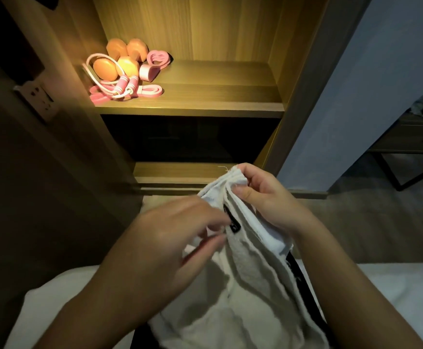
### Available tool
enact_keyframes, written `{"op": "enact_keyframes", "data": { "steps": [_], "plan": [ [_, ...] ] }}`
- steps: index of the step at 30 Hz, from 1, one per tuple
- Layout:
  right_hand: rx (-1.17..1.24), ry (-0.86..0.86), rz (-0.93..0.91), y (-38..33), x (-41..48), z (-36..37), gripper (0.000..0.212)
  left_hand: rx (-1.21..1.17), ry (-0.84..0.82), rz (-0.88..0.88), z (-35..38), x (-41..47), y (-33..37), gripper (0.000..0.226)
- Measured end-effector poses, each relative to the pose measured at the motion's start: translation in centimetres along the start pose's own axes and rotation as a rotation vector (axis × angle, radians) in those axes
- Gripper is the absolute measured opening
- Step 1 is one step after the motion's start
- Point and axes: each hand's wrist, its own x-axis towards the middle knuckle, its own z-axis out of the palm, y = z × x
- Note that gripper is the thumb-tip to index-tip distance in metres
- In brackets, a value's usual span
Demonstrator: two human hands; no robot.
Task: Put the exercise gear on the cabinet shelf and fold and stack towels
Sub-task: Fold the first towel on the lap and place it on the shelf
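Wall socket (40, 98) on the left, dark-legged desk (406, 137) with drawer at right

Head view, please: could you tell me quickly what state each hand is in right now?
Left hand: fingers pinch a fold of the white towel.
Right hand: grips the white towel's top edge.

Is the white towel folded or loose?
Not folded: the white towel hangs bunched from the right hand, which pinches its top edge.
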Motion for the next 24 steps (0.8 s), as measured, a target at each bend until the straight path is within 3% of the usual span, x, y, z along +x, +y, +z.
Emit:
{"op": "enact_keyframes", "data": {
  "steps": [5, 10, 18, 21, 24],
  "plan": [
    [-0.052, 0.062, 0.060, 3.1, -1.3, 0.5, 0.012, -0.001, -0.331, -0.074, 2.2, -4.2, 0.6, 0.022],
    [0.044, 0.138, 0.068, 4.3, -2.4, 0.4, 0.014, -0.067, -0.425, -0.199, 4.6, -6.4, 0.3, 0.036],
    [0.054, 0.156, 0.030, 5.6, -3.4, 0.3, 0.016, 0.010, -0.487, -0.233, 7.9, -7.3, 0.6, 0.043],
    [0.059, 0.164, 0.025, 6.0, -3.3, 0.1, 0.015, 0.084, -0.441, -0.198, 8.9, -7.2, 0.8, 0.029],
    [0.074, 0.187, 0.006, 6.1, -3.1, -0.3, 0.013, -0.019, -0.394, -0.168, 8.4, -6.9, 1.0, 0.015]
  ]
}}
